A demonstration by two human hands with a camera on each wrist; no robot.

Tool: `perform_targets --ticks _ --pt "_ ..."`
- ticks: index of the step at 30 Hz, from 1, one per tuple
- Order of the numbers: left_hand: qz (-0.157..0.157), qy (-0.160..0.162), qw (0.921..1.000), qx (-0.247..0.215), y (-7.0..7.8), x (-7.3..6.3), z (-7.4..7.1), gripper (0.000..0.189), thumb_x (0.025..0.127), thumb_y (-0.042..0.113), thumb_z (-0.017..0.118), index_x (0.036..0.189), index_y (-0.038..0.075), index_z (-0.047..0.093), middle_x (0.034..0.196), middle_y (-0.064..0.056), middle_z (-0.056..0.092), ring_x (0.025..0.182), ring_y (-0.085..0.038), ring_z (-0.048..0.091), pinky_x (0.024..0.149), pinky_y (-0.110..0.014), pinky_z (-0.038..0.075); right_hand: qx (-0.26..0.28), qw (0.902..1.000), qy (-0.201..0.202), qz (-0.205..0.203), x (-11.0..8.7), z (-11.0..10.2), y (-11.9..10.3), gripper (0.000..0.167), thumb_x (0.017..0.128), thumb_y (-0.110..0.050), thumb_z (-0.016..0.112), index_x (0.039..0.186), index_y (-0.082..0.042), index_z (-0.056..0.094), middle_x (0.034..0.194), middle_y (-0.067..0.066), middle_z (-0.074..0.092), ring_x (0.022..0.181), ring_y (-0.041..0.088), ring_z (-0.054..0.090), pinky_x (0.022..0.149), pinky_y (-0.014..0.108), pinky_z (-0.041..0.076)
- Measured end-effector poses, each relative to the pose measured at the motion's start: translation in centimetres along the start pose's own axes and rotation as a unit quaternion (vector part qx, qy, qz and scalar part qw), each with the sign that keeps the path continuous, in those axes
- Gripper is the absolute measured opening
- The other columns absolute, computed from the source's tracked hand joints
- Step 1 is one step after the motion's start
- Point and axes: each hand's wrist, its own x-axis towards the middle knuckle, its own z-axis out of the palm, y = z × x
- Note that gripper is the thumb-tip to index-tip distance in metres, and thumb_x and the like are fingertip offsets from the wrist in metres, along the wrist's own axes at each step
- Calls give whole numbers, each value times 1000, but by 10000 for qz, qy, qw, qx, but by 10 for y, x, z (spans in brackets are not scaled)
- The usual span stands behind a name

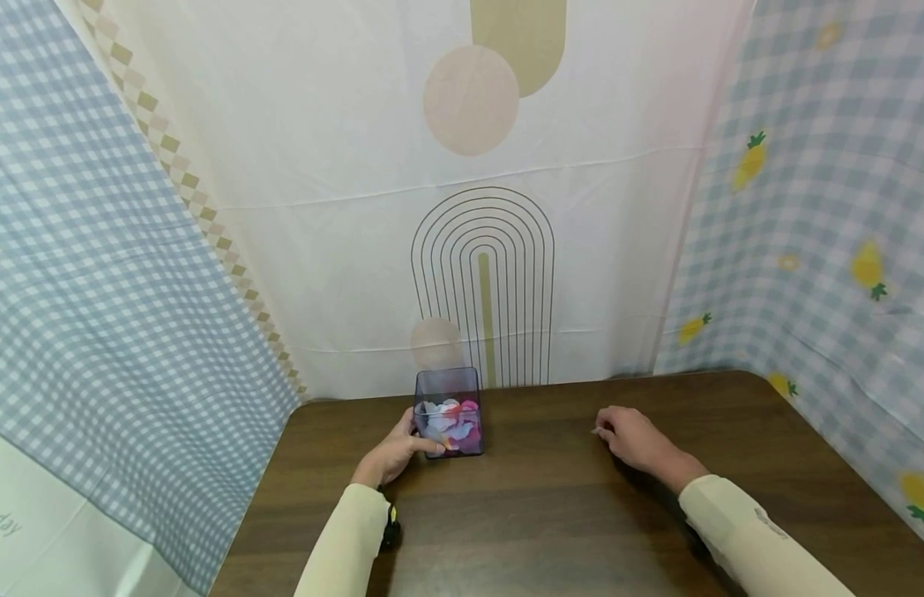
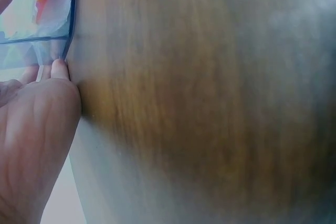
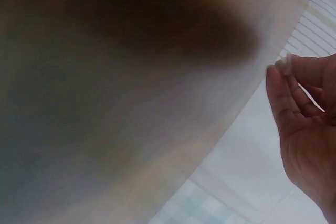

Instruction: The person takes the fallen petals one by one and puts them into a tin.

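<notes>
My left hand (image 1: 393,454) grips the left side of a see-through, bluish plastic bin (image 1: 447,383), its thumb across the near wall. Inside lie petal-like pieces (image 1: 454,424) in white, pink and a little orange. The left wrist view catches a corner of the bin (image 2: 31,56) and the palm beneath it. Well to the right, my right hand (image 1: 635,435) is low over the table, pinching a small whitish scrap (image 3: 286,65) between thumb and fingertips. What kind of thing it is, I cannot tell.
The brown wooden table (image 1: 537,497) has rounded back corners. Right behind it hangs a pale patterned cloth (image 1: 342,274). Checked cloths hang on the left (image 1: 133,274) and, with a pineapple print, on the right (image 1: 820,207). The bin stands near the back edge.
</notes>
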Motion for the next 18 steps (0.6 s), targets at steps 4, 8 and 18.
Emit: perform_targets --ticks 4,8,18 --pt "5 -36 10000 12 0 0 1 100 81 0 83 161 7 23 163 -21 39 151 -36 35 134 -60 17 -64 9995 225 -215 13 0 -10 10 102 -10 69 94 -13 75 91 -2 69 76 8 57 69 31 50" --pt "-44 -13 10000 -2 1 1 1 100 81 1 83 161 7 23 163 -21 38 152 -37 34 134 -60 16 16 9983 382 -441 28 -1 -31 9 103 -12 69 98 -13 77 95 -2 73 80 8 62 72 33 53" --pt "-69 -23 10000 39 2 0 1 101 80 0 83 161 6 22 164 -21 35 152 -37 33 134 -61 15 208 9914 724 -1074 72 -1 -111 11 105 -15 66 103 -14 77 102 1 76 94 16 71 84 39 61"
